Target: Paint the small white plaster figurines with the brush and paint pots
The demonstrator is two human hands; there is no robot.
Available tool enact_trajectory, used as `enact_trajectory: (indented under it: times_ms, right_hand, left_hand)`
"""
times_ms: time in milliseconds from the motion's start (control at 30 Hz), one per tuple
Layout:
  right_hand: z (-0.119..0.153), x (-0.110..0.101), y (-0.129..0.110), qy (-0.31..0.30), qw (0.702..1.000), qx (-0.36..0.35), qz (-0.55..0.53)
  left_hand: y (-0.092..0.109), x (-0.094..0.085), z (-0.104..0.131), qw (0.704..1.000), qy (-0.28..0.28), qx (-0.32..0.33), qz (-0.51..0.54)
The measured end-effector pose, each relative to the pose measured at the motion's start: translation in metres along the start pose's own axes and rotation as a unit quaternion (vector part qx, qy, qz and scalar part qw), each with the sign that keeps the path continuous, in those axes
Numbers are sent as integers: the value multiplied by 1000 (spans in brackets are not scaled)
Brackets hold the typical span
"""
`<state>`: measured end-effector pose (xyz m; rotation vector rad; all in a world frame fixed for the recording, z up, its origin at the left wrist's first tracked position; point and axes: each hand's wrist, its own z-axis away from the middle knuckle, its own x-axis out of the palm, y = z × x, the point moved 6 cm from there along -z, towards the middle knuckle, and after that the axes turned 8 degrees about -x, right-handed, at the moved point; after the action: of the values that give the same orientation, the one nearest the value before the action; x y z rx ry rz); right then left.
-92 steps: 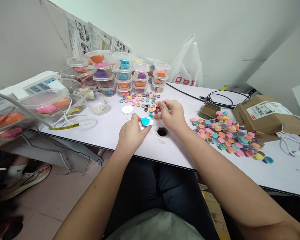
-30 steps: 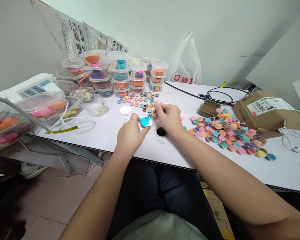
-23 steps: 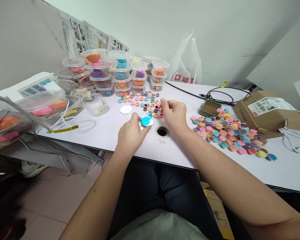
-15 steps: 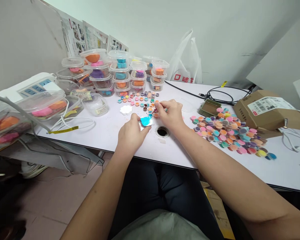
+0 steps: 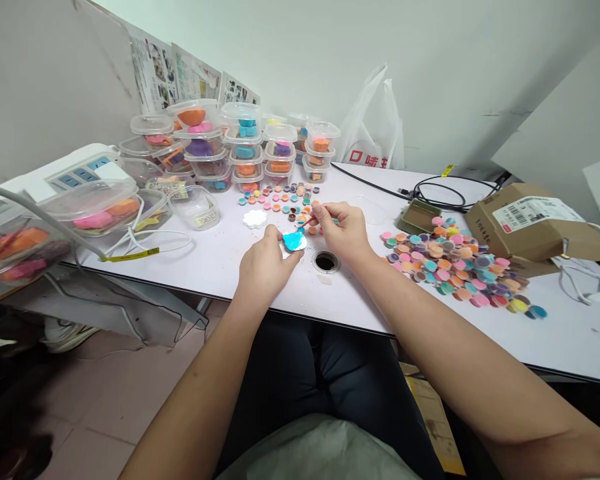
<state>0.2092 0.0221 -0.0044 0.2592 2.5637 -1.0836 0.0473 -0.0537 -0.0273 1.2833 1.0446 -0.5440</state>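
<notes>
Near the middle of the frame, the left hand (image 5: pixel 264 267) pinches a small white scalloped piece (image 5: pixel 301 245) between thumb and fingers, its upper face coated in glossy, wet-looking blue. Just right of it, the right hand (image 5: pixel 344 233) grips a thin reddish brush (image 5: pixel 311 219) in closed fingertips, tip angled down and left beside the blue (whether it touches the piece or a pot behind is too small to tell).

Upper left of the hands, 1 more flat scalloped piece (image 5: pixel 255 219), plain white, lies on the smooth pale table (image 5: pixel 350 307). Beyond, small round pots (image 5: pixel 280 198) sit in short strips below stacked clear plastic tubs (image 5: pixel 245 152) of orange, blue and purple lumps. Right of centre spreads a heap of multicoloured pots (image 5: pixel 460 267), beside a creased brown cardboard box (image 5: pixel 525 230). A crinkled white translucent bag (image 5: pixel 373 137) stands at upper centre-right.
</notes>
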Motion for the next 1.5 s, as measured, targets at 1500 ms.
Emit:
enact_trajectory:
  times_ms: [1500]
  right_hand:
    - [-11,21,1,-93,968,-16,233]
  left_hand:
    - [4,-3,3,1000,-3,-2,5]
